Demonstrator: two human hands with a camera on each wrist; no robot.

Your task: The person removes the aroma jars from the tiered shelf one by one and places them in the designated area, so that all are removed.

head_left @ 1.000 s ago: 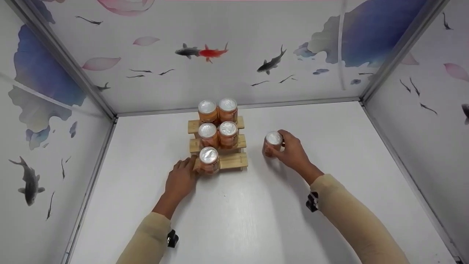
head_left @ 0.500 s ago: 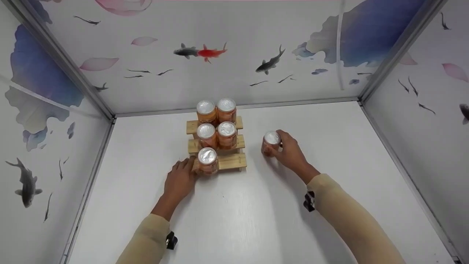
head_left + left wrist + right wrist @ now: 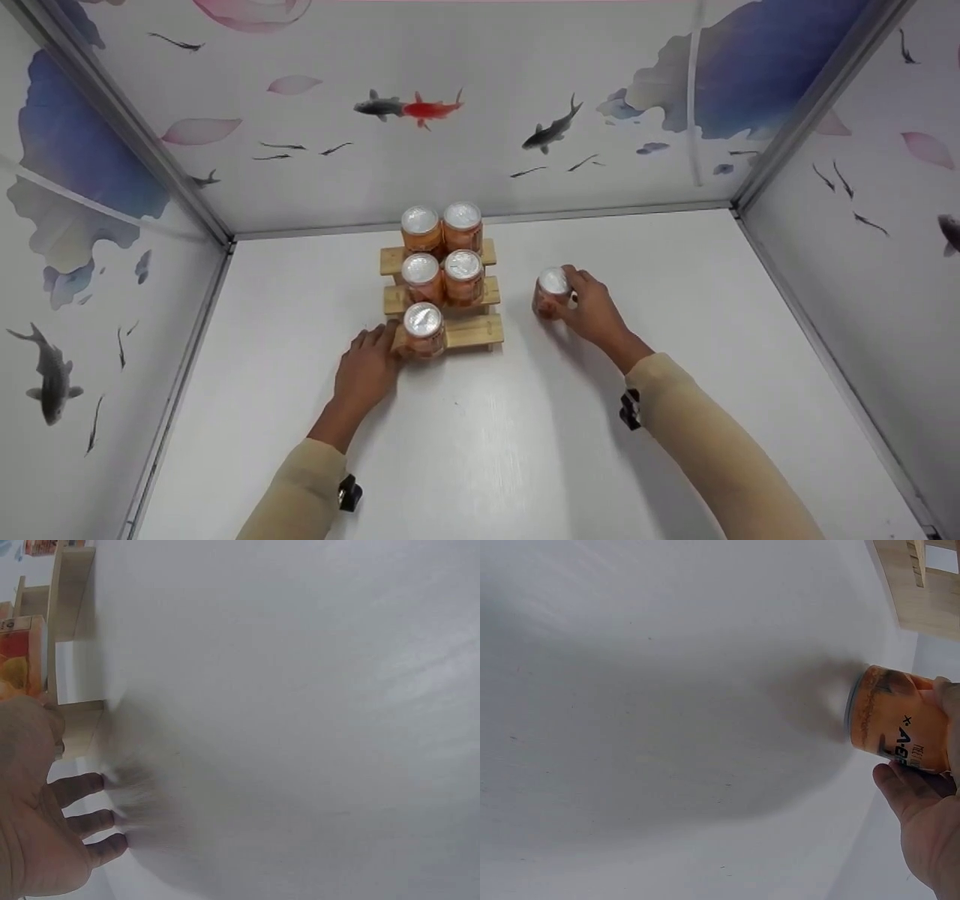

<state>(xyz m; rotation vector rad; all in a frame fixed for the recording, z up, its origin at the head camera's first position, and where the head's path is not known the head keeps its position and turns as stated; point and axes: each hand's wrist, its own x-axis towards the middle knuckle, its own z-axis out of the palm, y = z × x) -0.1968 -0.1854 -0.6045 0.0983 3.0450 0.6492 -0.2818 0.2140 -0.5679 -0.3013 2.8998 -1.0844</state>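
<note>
A person's right hand [image 3: 592, 311] grips an orange can [image 3: 551, 293] standing upright on the white tabletop [image 3: 525, 442], fingers and thumb curled round its side, just right of a stepped wooden rack [image 3: 472, 330] and apart from it. The right wrist view shows the same can [image 3: 900, 731] resting on the tabletop with the thumb against its label and the rack's corner [image 3: 915, 585] beyond. The left hand [image 3: 365, 369] lies flat on the tabletop at the rack's left front corner, fingers straight and relaxed, holding nothing; its fingertips reach the rack's end beside the front can [image 3: 424, 330], though whether they touch that can cannot be told. In the left wrist view the left hand's fingers [image 3: 79, 787] spread on the white surface, with the rack's end [image 3: 71, 585] and an orange label close by. The front can stands alone on the left half of the rack's lowest step. Two middle cans [image 3: 442, 276] stand side by side on the step above, and two back cans [image 3: 441, 227] on the top step, all upright with silver lids up. Panels printed with fish [image 3: 409, 109] and petals enclose the tabletop on three sides. Both arms wear beige sleeves [image 3: 712, 442], each with a small black clip at the wrist.
</note>
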